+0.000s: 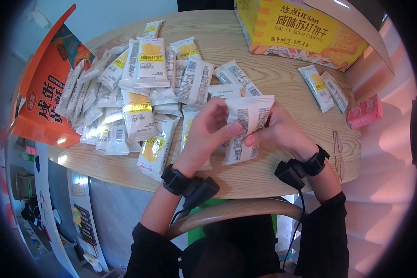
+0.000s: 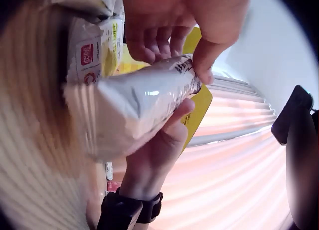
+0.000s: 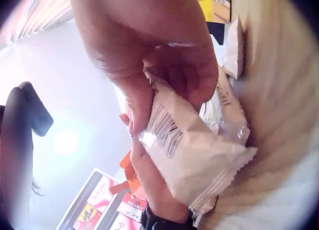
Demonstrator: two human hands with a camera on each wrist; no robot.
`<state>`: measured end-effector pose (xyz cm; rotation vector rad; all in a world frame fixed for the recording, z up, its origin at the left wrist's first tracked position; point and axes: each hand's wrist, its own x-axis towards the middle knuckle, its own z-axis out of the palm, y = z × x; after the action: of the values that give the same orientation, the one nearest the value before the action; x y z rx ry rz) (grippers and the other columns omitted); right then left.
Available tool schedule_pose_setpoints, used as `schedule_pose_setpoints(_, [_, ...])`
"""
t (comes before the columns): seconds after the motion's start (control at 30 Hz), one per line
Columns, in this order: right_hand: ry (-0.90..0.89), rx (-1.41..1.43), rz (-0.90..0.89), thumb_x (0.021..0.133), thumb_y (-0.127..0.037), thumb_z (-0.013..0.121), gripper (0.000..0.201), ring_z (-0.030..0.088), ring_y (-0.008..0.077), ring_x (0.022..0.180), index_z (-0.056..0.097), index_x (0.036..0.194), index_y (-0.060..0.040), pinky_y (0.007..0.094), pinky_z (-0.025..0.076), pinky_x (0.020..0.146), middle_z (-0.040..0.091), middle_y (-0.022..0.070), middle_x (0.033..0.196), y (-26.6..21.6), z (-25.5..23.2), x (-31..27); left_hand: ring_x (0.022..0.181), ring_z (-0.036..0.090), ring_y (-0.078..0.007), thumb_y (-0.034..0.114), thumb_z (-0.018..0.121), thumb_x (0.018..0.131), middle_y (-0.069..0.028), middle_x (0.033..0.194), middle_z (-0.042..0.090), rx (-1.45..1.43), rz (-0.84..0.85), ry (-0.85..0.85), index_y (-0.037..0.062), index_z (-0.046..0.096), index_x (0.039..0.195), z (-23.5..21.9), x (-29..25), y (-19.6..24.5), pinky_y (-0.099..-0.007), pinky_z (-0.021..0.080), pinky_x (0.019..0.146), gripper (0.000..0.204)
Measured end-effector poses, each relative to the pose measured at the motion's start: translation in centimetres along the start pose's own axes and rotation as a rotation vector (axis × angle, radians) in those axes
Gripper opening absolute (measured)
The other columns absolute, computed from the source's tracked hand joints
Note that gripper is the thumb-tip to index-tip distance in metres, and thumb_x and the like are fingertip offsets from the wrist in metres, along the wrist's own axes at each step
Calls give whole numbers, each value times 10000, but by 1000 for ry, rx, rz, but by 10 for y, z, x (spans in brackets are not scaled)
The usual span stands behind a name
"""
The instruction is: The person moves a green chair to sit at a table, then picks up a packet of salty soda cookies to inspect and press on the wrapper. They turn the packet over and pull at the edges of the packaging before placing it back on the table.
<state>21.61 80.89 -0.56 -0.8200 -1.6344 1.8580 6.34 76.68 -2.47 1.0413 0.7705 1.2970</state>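
In the head view, the left hand and right hand are close together at the centre, both gripping one white packet over the desk; a heap of similar packets fills the upper left, against the orange box, and whether any lie inside it I cannot tell; the yellow box stands upper right, its contents unclear; below it, a pair of packets lies beside a pink pack.

In the left wrist view, the white packet slants across the middle, pinched from above by the left hand; the yellow box shows behind.

In the right wrist view, the right hand clamps it from the top; the orange box shows lower left.
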Motion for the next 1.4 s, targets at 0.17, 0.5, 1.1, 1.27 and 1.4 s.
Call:
schedule_pose_setpoints(0.17, [96, 165, 3, 514, 16, 652, 451, 506, 114, 793, 492, 935, -11, 247, 388, 727, 545, 47, 861, 0, 0, -2, 750, 454, -68, 149, 584, 687, -8, 806, 482, 81, -25, -178, 35, 436, 834, -6, 0, -8, -202, 376, 658, 237])
schedule_pose_setpoints(0.5, [26, -5, -59, 585, -199, 672, 478, 478, 116, 852, 467, 975, -13, 252, 370, 762, 526, 54, 902, 6, 8, 2, 716, 438, -59, 85, 537, 714, -13, 761, 488, 158, 38, 52, 19, 424, 801, -3, -2, 0, -201, 372, 637, 157])
schedule_pose_setpoints(1.1, [-22, -90, -52, 676, -234, 596, 439, 486, 96, 805, 430, 1001, 10, 230, 386, 716, 522, 71, 898, 9, 4, 6, 755, 463, -78, 99, 530, 717, -36, 834, 519, 59, -7, 175, 7, 490, 855, -12, -2, -4, -205, 368, 663, 171])
schedule_pose_setpoints(1.27, [-14, -72, -99, 678, -234, 592, 440, 489, 101, 804, 427, 1013, 0, 230, 387, 711, 523, 62, 895, 11, 4, 6, 787, 459, -84, 120, 513, 734, -40, 862, 512, 137, -26, 140, -4, 459, 934, -11, -2, -3, -218, 366, 692, 242])
schedule_pose_setpoints(1.4, [29, 20, -38, 677, -207, 593, 404, 485, 105, 816, 450, 996, -4, 234, 384, 725, 523, 60, 902, 3, 1, 2, 800, 449, -80, 102, 498, 739, -40, 875, 506, 51, -52, 27, -11, 455, 945, -6, -3, 2, -224, 362, 705, 239])
